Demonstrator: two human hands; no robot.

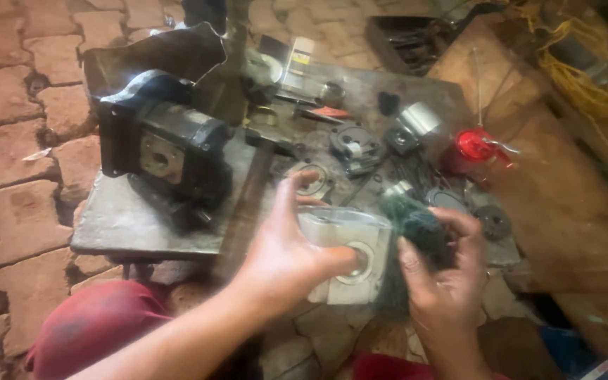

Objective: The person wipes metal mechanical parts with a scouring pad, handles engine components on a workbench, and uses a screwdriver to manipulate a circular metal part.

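My left hand grips a pale metal housing block with a round bore, thumb over its top edge and a finger at the bore. My right hand is closed on a dark green scrubbing cloth pressed against the block's right side. Both hands hover just in front of a low, greasy metal work table. The image is blurred by motion.
A large black pump body sits on the table's left. Small parts lie behind: a ring, dark fittings, a shiny cylinder, a gear. A red oil can stands right. Brick paving lies left, wooden boards right.
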